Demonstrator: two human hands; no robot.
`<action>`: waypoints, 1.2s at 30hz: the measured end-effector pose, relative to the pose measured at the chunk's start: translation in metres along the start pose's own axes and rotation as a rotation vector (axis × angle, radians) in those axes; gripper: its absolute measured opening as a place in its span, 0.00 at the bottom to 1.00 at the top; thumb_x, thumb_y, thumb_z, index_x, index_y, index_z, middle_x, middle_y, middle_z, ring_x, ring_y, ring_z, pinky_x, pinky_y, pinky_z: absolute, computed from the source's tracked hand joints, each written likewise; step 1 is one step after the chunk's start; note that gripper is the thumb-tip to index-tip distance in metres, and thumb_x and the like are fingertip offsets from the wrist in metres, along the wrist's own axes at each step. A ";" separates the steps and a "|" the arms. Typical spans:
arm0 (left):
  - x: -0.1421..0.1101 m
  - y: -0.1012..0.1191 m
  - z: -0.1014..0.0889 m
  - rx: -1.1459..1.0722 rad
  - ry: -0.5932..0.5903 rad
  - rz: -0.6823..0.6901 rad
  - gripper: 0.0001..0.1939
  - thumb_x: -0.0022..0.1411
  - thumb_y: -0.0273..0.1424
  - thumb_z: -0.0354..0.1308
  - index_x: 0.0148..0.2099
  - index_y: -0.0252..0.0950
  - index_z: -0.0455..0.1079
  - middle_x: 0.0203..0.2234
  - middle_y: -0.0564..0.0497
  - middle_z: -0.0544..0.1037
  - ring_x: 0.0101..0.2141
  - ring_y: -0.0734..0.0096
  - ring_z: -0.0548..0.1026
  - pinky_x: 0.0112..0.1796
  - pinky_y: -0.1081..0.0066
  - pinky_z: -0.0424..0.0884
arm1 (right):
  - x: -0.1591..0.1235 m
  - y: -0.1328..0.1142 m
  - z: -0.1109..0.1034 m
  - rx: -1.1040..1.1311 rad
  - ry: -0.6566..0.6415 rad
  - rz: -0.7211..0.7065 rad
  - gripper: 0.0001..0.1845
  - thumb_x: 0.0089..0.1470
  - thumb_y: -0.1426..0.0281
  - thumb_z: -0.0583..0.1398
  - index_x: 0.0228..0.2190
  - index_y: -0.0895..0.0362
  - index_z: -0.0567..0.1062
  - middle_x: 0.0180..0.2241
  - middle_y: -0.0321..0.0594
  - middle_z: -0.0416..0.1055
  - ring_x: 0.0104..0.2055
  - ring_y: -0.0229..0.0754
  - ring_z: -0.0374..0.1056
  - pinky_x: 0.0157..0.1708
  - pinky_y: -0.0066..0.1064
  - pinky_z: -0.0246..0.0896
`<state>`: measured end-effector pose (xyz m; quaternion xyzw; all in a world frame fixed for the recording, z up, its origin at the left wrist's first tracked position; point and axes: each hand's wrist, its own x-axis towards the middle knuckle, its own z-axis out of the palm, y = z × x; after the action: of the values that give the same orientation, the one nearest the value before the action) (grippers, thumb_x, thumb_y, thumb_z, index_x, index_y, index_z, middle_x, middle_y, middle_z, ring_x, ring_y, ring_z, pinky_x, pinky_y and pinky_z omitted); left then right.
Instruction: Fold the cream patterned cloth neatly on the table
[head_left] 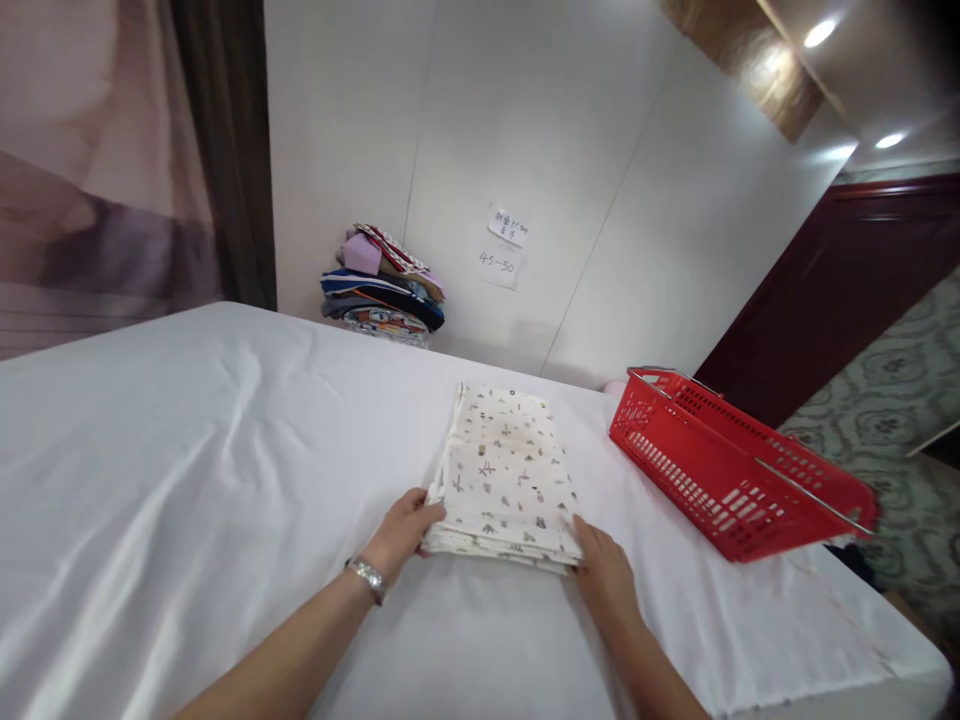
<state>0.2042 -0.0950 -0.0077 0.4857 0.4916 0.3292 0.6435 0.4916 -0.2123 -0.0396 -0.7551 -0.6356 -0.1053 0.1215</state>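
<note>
A white cloth with small grey-brown prints [506, 465] lies folded in several layers, a neat rectangle on the white-covered table. My left hand [405, 528] grips its near left corner, thumb on top and fingers beneath the edge. At the near right corner, my right hand [602, 570] pinches the layers from the side, its fingertips partly hidden under the cloth. A silver-coloured bracelet [366, 577] circles my left wrist.
To the right stands a red plastic basket [720, 460] with metal handles. A stack of folded clothes [386, 290] rests at the back against the white wall [525, 120]. Wrinkles run through the white sheet [225, 470] on the left. Paper notes [501, 255] hang on the wall.
</note>
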 end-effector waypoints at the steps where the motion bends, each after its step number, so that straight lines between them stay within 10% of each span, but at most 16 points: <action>1: 0.000 -0.003 0.003 0.037 -0.020 -0.001 0.07 0.50 0.30 0.53 0.33 0.35 0.60 0.18 0.56 0.67 0.18 0.76 0.66 0.16 0.77 0.60 | -0.005 0.010 -0.001 -0.003 -0.016 0.025 0.33 0.43 0.81 0.49 0.53 0.58 0.66 0.50 0.44 0.67 0.52 0.47 0.62 0.49 0.36 0.57; 10: -0.009 -0.006 0.003 0.582 -0.078 0.078 0.04 0.52 0.29 0.49 0.31 0.37 0.56 0.22 0.55 0.66 0.20 0.75 0.67 0.17 0.77 0.62 | -0.026 0.036 0.002 0.064 -0.069 0.069 0.30 0.46 0.76 0.49 0.52 0.57 0.67 0.54 0.41 0.64 0.55 0.45 0.60 0.54 0.36 0.55; 19: -0.017 0.000 0.001 0.593 -0.194 0.032 0.05 0.52 0.29 0.49 0.32 0.38 0.53 0.24 0.54 0.66 0.20 0.75 0.66 0.16 0.77 0.63 | -0.025 0.052 -0.008 0.309 -0.225 0.103 0.29 0.46 0.70 0.52 0.52 0.55 0.68 0.56 0.41 0.61 0.58 0.47 0.57 0.58 0.39 0.51; 27: -0.015 -0.002 0.001 0.614 -0.189 0.025 0.05 0.52 0.29 0.48 0.33 0.37 0.54 0.26 0.54 0.67 0.22 0.75 0.67 0.18 0.78 0.62 | 0.011 -0.022 -0.055 0.595 -0.197 -0.007 0.28 0.55 0.58 0.51 0.57 0.47 0.60 0.62 0.34 0.47 0.64 0.45 0.42 0.61 0.44 0.42; 36: -0.014 -0.006 0.001 0.695 -0.154 0.047 0.07 0.49 0.27 0.49 0.33 0.37 0.55 0.25 0.55 0.69 0.25 0.72 0.70 0.22 0.76 0.62 | 0.043 -0.016 -0.001 0.183 -0.527 0.042 0.33 0.56 0.54 0.48 0.60 0.52 0.54 0.64 0.37 0.38 0.66 0.45 0.32 0.62 0.44 0.30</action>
<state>0.2006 -0.1093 -0.0086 0.7101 0.5130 0.1197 0.4673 0.4834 -0.1696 -0.0239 -0.7553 -0.6364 0.1551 0.0217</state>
